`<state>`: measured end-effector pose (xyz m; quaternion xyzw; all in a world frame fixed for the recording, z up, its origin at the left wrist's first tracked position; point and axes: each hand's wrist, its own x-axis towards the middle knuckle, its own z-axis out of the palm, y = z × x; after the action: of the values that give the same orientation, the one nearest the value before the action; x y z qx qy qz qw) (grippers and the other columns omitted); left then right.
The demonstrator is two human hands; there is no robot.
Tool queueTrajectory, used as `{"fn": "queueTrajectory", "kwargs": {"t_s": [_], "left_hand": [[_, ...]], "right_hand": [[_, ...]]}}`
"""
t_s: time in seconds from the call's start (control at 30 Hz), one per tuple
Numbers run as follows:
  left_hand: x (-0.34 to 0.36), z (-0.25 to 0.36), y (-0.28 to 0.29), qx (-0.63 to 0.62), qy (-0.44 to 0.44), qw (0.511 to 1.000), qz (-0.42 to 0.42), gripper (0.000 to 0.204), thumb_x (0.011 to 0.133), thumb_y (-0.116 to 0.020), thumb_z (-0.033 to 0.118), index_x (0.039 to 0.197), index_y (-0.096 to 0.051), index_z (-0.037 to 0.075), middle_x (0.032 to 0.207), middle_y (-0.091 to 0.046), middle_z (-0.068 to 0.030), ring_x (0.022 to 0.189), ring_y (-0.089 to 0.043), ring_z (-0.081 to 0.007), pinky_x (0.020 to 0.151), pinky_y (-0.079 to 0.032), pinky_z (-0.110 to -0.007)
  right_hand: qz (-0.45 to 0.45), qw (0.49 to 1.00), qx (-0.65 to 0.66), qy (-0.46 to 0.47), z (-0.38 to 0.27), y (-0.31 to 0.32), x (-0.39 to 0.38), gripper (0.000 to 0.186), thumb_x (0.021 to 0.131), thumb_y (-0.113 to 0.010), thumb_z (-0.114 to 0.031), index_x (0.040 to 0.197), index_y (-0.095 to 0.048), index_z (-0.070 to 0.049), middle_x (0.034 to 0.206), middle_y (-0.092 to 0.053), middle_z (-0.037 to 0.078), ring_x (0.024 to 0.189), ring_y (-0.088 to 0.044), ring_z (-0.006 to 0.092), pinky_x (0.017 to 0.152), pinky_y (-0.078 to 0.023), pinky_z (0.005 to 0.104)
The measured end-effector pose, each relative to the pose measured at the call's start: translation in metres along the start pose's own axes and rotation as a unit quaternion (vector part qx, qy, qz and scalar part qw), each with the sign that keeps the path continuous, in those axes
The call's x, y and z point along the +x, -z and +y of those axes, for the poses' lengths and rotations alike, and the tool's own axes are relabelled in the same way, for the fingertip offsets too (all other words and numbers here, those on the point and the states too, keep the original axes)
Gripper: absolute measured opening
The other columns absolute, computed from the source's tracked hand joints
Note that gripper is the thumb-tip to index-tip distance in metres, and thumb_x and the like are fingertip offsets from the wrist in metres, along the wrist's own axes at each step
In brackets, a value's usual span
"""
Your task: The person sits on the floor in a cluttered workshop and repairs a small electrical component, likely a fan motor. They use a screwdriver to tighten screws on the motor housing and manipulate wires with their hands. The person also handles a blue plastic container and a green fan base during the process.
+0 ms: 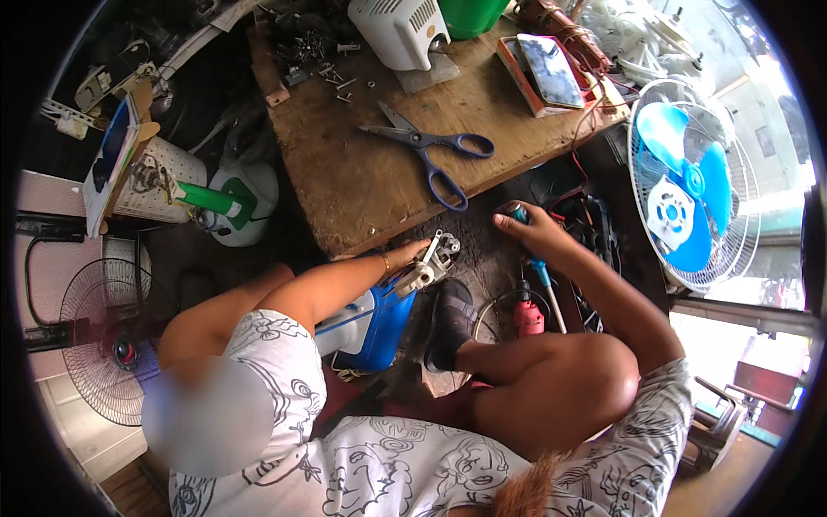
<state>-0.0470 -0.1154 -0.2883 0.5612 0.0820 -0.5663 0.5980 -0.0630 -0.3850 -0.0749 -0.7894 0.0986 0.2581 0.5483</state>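
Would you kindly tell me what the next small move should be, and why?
Probably swing the blue-handled tool round toward the metal part: the right hand grips it with the pale shaft pointing away, while the left hand holds the part.

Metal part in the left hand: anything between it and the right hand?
Nothing visible in this view. Between the right hand and the metal part only dark floor shows; the table and shoe lie to either side of that gap.

Left hand [405, 253] part-hidden behind metal part [434, 263]; green container [472, 15] cropped.
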Motion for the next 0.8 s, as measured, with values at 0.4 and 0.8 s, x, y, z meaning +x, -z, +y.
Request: {"fn": "queueTrajectory", "kwargs": {"t_s": [0.4, 0.8], "left_hand": [[0.047, 0.006, -0.007, 0.478, -0.121, 0.859, 0.138, 0.064, 0.077, -0.065, 0.052, 0.114, -0.061, 0.000, 0.126, -0.051, -0.0228, 0.120, -0.048, -0.0341, 0.102, -0.037, -0.039], [-0.096, 0.045, -0.041, 0.490, -0.145, 0.849, 0.135, 0.072, 0.096, -0.032, 0.052, 0.138, -0.031, -0.007, 0.146, -0.026, -0.0259, 0.137, -0.024, -0.0345, 0.112, -0.021, -0.041]], "right_hand": [[-0.041, 0.989, 0.077, 0.121, -0.047, 0.008, -0.021, 0.044, 0.079, -0.075, -0.034, 0.100, -0.056, -0.001, 0.081, -0.053, -0.001, 0.079, -0.049, 0.0082, 0.072, -0.042, 0.0243], [0.084, 0.910, 0.118, 0.389, -0.121, 0.019, -0.124, 0.065, 0.075, -0.067, -0.061, 0.103, -0.048, -0.005, 0.083, -0.051, 0.008, 0.062, -0.050, 0.0126, 0.057, -0.044, 0.0238]]}}
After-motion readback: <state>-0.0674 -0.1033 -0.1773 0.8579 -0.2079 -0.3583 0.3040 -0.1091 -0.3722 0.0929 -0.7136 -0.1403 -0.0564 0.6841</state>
